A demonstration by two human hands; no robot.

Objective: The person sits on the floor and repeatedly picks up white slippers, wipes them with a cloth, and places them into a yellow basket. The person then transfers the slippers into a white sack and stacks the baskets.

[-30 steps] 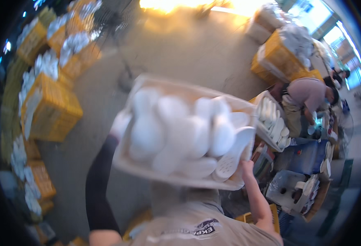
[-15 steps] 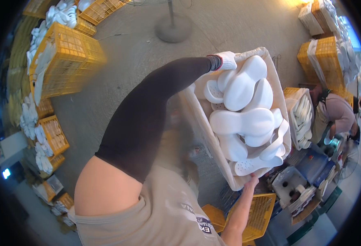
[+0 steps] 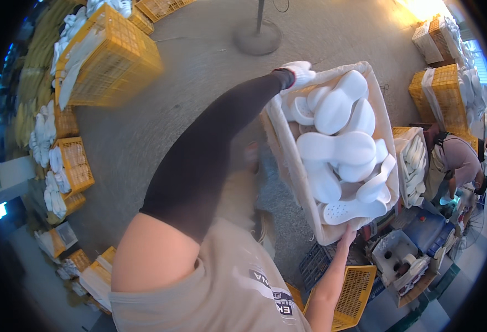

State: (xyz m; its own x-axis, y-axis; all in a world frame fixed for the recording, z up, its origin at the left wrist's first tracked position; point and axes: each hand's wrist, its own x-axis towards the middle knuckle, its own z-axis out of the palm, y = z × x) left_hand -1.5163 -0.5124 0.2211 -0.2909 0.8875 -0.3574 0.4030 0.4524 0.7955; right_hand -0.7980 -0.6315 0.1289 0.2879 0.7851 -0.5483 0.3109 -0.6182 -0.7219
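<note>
- Crate (image 3: 287, 160): pale, cloth-lined, carried well above the floor (image 3: 144, 127), in front of the person's chest, tilted.
- Load: heap of white soles (image 3: 337, 149), piled loose to the rim, some overhanging the near edge.
- L hand (image 3: 298, 72): white glove, closed on the far top corner of the crate rim; black sleeve (image 3: 210, 149) along the arm.
- R hand (image 3: 347, 238): bare, fingers up against the near bottom corner, propping from below. Grip type – can't tell, mostly hidden by the crate.
- Hands well apart, at opposite corners.
- Handling, judged: soles look like foam, so light each, but bulky load; crate probably stiff enough, liner soft & maybe slippy. Loose soles could slide out if tilted more.
- Best hold: rim/corners on opposite sides, one hand under.
- Around: yellow crates (image 3: 110, 61) w/ more white parts along the floor edges; a stand base (image 3: 257, 37); another person (image 3: 456, 163) bent over at R by a stacked crate (image 3: 412, 166).
</note>
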